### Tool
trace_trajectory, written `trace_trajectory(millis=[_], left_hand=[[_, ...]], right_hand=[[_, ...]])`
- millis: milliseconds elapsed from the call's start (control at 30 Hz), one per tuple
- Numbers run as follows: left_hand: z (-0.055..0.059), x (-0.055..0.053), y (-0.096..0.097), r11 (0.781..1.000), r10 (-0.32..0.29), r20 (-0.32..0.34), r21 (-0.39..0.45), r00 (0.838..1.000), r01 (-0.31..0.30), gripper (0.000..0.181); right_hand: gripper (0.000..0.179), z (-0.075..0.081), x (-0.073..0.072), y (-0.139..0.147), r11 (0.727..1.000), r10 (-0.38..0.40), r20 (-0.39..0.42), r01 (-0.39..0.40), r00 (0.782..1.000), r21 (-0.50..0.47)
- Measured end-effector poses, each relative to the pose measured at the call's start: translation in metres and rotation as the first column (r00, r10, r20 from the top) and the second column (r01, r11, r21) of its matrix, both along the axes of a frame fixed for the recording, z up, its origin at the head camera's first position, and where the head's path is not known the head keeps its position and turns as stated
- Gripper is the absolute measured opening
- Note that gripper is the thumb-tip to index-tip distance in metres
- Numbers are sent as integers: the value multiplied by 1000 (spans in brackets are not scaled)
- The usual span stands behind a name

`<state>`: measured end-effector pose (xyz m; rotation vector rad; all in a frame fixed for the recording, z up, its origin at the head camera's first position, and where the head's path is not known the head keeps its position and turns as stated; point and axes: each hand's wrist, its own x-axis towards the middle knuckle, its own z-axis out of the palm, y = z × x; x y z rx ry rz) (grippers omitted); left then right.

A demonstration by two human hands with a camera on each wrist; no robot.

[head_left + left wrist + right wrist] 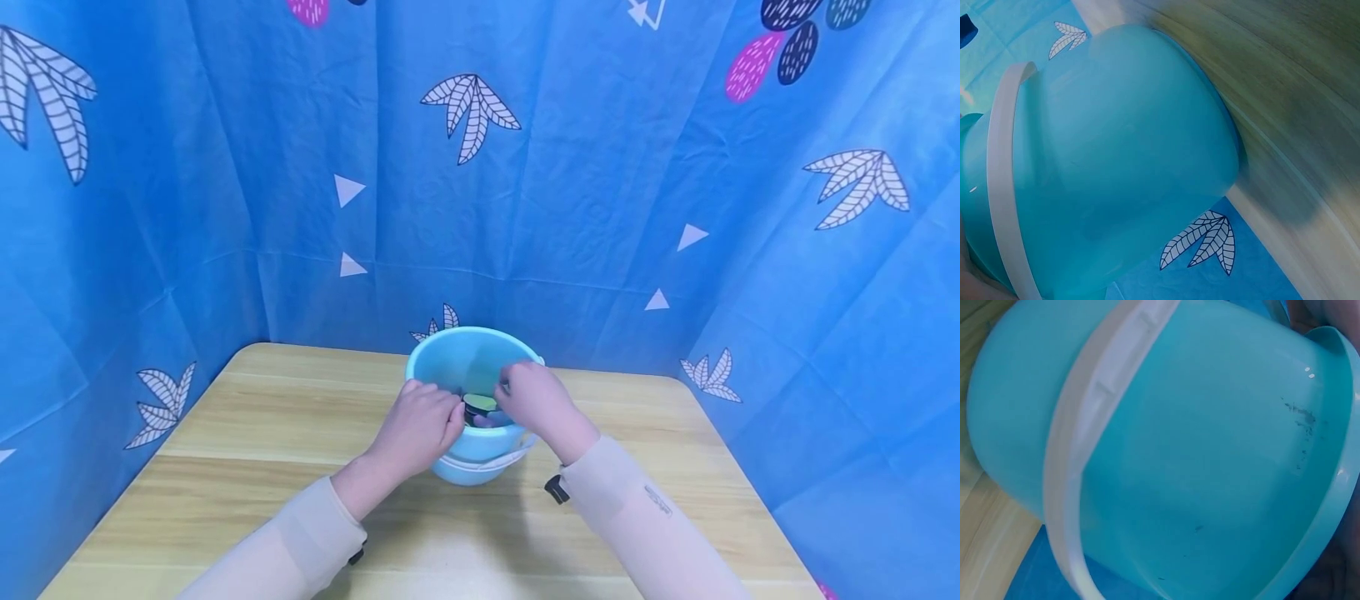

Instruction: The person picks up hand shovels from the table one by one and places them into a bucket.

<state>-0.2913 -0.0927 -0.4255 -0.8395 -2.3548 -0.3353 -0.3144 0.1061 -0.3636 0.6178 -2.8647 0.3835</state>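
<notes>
A light blue bucket (468, 450) stands on the table, its mouth tipped a little toward me in the head view. My left hand (420, 425) grips the bucket's rim at the front left. Over the right side of the rim, my right hand (536, 400) reaches in with bent fingers; what these fingertips hold or touch is hidden. Inside the bucket, near both hands, lie a green-topped dark item (480, 403) and a small purplish item (483, 421), too small to identify. The white carrying handle (1004, 169) hangs down against the bucket's outer wall.
The wooden table (300, 467) extends on both sides of the bucket. Blue patterned cloth (585, 192) hangs behind it and along both sides. Dark scuffs (1304, 419) mark the bucket's wall in the right wrist view.
</notes>
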Motion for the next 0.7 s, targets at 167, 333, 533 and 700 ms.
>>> trace_trajectory(millis=[167, 333, 533, 700], left_hand=[[-1, -1, 0, 1000, 3, -10, -3, 1000, -3, 30], [-3, -2, 1, 1000, 10, -15, -2, 1000, -10, 29], [-2, -2, 0, 1000, 6, -18, 6, 1000, -6, 28], [-2, -1, 0, 1000, 19, -3, -10, 1000, -19, 28]], right_hand=[[24, -3, 5, 4, 999, 10, -44, -11, 999, -35], [12, -10, 10, 9, 998, 30, -129, -37, 991, -59], [9, -19, 13, 16, 991, 87, -260, -110, 962, -76], [11, -28, 16, 21, 974, 181, -321, -215, 930, -75]])
